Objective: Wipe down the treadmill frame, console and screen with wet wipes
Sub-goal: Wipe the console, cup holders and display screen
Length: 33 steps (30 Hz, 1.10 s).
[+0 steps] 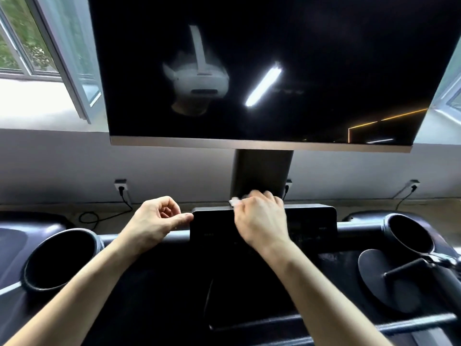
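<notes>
Wet wipe (234, 202) sits pinched in the grip of the right hand (259, 218) atop the console (311, 221) — left hand (154, 221) curled, empty.

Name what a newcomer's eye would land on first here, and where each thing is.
The big dark screen fills the upper half, reflecting a bright light strip. Below it, the right hand holds a white wipe on the top edge of the console, with the left hand beside it.
</notes>
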Available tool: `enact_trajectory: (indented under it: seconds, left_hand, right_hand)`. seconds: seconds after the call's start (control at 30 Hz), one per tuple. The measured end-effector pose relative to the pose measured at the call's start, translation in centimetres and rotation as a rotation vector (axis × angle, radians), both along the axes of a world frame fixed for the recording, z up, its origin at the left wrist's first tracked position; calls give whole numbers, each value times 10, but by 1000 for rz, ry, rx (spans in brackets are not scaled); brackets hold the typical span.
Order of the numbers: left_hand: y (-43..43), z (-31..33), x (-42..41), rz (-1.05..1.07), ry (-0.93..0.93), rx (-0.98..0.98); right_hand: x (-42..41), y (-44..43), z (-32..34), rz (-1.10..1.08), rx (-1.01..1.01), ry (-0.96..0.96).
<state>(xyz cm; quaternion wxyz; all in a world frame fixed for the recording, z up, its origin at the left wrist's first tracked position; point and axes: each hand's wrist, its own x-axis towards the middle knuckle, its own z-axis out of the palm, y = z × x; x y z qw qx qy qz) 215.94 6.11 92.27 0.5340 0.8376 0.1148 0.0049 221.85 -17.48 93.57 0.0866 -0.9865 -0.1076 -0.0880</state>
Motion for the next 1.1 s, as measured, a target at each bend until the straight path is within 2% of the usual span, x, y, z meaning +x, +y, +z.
enact_trajectory:
  seconds: [0.1, 0.17, 0.27, 0.37, 0.5, 0.57, 0.7, 0.87, 1.0, 1.1]
  left_hand:
    - [-6, 4, -3, 39, -23, 46]
    - [-13, 7, -7, 64, -79, 129]
    - [-29, 10, -12, 68, -269, 306]
    - [-51, 10, -11, -22, -454, 529]
    - [-79, 6, -10, -174, -434, 747]
    - [-89, 2, -12, -194, -433, 809]
    - [-103, -1, -17, -198, -392, 900]
    - [-117, -5, -21, -202, -311, 957]
    - [-126, -9, -21, -142, -304, 961]
    - [-129, -10, -21, -78, -340, 945]
  right_hand:
    - [-1, 8, 2, 62, 62, 26]
    - [-1, -14, 0, 77, 99, -35]
    - [6, -58, 4, -17, 130, -67]
    - [-2, -57, 10, -20, -4, -34]
    - [-23, -20, 13, 254, 78, 41]
    - [-17, -30, 17, 263, 80, 71]
    - [1, -80, 25, 181, -84, 72]
    - [46, -107, 43, 84, -119, 386]
    - [86, -99, 60, 234, -52, 774]
    - [112, -117, 54, 238, 12, 897]
